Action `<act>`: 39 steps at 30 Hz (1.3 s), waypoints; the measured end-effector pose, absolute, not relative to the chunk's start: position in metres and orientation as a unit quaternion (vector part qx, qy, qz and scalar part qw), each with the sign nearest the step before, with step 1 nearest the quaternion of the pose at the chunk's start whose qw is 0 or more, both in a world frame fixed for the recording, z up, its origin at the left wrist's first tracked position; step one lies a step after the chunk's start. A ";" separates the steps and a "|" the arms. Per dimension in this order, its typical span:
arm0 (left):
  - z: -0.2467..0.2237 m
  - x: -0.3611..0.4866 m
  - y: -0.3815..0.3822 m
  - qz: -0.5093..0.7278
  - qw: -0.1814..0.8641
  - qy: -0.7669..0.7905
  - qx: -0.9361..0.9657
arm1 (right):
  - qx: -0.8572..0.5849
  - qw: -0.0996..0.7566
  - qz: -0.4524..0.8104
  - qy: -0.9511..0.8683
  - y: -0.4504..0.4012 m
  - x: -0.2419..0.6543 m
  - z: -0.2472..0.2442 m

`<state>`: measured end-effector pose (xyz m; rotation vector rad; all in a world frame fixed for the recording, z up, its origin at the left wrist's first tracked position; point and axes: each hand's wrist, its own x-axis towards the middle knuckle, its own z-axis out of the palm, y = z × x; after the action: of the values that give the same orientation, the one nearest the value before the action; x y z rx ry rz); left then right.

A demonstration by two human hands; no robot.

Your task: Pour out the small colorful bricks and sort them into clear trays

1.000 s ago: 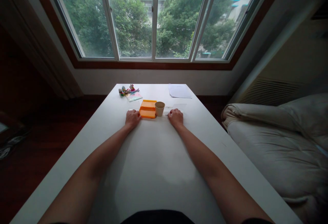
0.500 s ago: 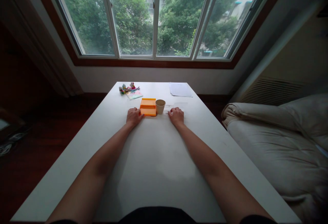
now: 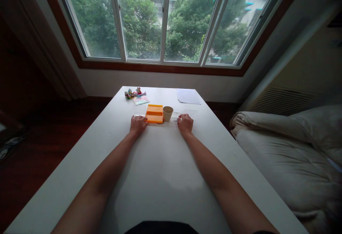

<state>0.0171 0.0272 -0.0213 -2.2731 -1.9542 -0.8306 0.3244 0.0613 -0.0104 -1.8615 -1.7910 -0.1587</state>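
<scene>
My left hand (image 3: pixel 138 124) rests on the white table with its fingers lying flat, their tips at the left edge of an orange tray (image 3: pixel 154 118). This shallow tray has a raised bar across its middle. Right beside it a brown paper cup (image 3: pixel 168 114) stands upright. Over to the right of the cup, my right hand (image 3: pixel 185 123) is closed, thumb and fingers curled together near the tabletop. Whatever is in that pinch is too small to make out. Faint clear plastic shows on the table around the hands.
Small colourful figurines (image 3: pixel 130 93) and a patterned card (image 3: pixel 140 100) lie at the table's far left. White paper sheets (image 3: pixel 188 96) lie at the far right. Beyond the table (image 3: pixel 160 162) is a window (image 3: pixel 144 23); a pale sofa (image 3: pixel 280 148) stands to the right.
My right hand has shifted slightly right and its fingers have curled in more. The left hand has moved a little left along the tray's edge. The whole view has tilted slightly.
</scene>
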 end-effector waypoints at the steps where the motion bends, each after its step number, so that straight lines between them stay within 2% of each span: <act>1: -0.022 0.017 0.026 -0.268 0.015 -0.628 -0.731 | -0.692 0.275 -0.058 -0.665 0.061 0.324 -0.010; 9: -0.024 0.016 0.025 -0.281 0.019 -0.618 -0.734 | -0.678 0.298 -0.052 -0.669 0.061 0.326 -0.008; 18: -0.020 0.018 0.023 -0.280 0.029 -0.626 -0.728 | -0.573 0.328 -0.045 -0.749 0.048 0.307 0.008; 25: -0.023 0.016 0.023 -0.306 0.042 -0.612 -0.727 | -0.550 0.297 -0.050 -0.779 0.043 0.290 0.007; 34: -0.022 0.015 0.025 -0.356 0.022 -0.587 -0.727 | -0.456 0.433 -0.099 -0.771 0.046 0.302 0.004; 39: -0.011 0.026 0.016 -0.433 -0.065 -0.530 -0.726 | -0.384 0.442 -0.105 -0.804 0.033 0.298 0.015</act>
<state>0.0256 0.0161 -0.0107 -2.3813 -1.7367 -1.4200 0.2981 0.0334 0.0146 -0.9538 -1.9940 -0.2594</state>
